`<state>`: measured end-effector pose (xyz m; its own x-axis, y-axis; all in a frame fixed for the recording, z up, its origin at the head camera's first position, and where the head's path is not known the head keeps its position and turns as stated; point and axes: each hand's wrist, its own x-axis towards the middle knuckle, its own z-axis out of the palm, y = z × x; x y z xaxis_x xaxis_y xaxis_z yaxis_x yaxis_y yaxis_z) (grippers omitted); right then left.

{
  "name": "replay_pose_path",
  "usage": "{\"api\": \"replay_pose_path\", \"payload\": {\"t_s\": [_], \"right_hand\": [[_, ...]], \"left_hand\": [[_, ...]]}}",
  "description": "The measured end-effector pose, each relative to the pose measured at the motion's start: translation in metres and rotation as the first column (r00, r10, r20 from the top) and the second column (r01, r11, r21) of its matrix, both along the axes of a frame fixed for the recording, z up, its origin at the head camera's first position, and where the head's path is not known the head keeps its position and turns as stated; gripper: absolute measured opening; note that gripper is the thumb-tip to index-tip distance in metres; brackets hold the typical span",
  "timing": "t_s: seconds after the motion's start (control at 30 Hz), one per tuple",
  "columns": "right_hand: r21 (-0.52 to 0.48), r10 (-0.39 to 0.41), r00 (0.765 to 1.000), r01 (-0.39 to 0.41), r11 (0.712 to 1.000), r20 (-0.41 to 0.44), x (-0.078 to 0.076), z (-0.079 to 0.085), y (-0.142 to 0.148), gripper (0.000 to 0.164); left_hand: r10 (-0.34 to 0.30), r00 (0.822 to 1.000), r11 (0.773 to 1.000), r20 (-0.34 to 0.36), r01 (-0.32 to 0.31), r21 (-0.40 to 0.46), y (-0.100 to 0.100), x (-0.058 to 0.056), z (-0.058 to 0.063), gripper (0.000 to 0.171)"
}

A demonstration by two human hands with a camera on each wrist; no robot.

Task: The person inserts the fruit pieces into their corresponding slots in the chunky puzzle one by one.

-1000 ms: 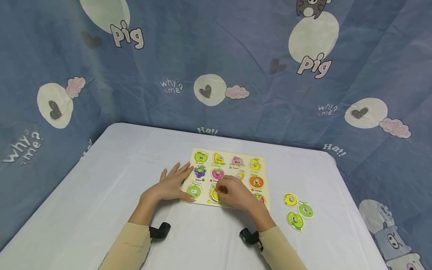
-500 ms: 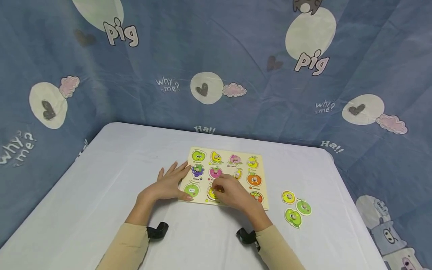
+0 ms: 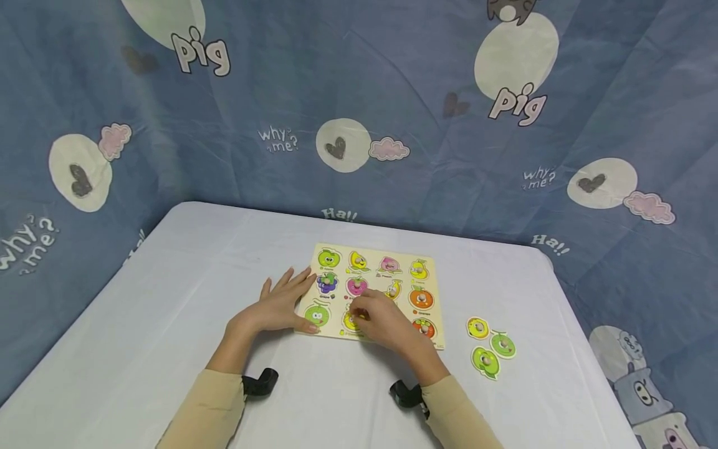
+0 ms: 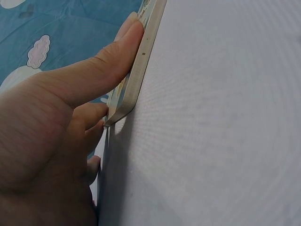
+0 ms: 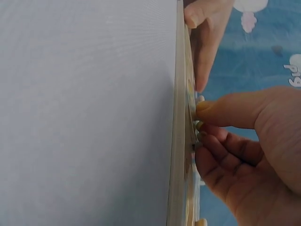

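Note:
A pale wooden fruit puzzle board (image 3: 335,301) lies on the table, with knobbed fruit pieces in its recesses. My left hand (image 3: 277,307) spreads over its left side, straight fingers at the edge and thumb on the near left corner by the green melon picture (image 3: 316,315). In the left wrist view, the thumb (image 4: 110,61) presses along the board's side. My right hand (image 3: 383,320) pinches a yellow fruit puzzle piece (image 3: 349,322) by its knob in the near row, low over the board. Its fingers partly cover this piece. The right wrist view shows thumb and fingertips (image 5: 204,110) close against the board.
Three loose knobbed pieces lie right of the board: a round yellow one (image 3: 478,328), a round green one (image 3: 503,344) and a green apple-like one (image 3: 485,362). A white cloth covers the table (image 3: 314,399). Blue printed fabric (image 3: 269,174) hangs behind it.
The head view has shifted slightly, moving the whole scene a little left. The right hand stays on the yellow piece with only small finger movement; the left hand keeps its place.

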<state>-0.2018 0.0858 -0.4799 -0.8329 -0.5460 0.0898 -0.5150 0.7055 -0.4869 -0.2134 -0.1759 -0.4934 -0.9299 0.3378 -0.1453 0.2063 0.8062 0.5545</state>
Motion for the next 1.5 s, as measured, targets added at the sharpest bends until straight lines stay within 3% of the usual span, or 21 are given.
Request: {"api": "replay_pose_path", "payload": {"t_s": [0.63, 1.5], "right_hand": [[0.0, 0.011, 0.998, -0.011, 1.0, -0.066, -0.002, 0.0, -0.002, 0.008], [-0.069, 0.003, 0.997, 0.003, 0.998, 0.081, -0.005, 0.005, 0.017, 0.007]], "left_hand": [[-0.009, 1.0, 1.0, -0.016, 0.009, 0.022, -0.001, -0.007, -0.003, 0.129], [0.001, 1.0, 0.999, -0.007, -0.001, 0.038, 0.002, -0.003, -0.002, 0.128]]}}
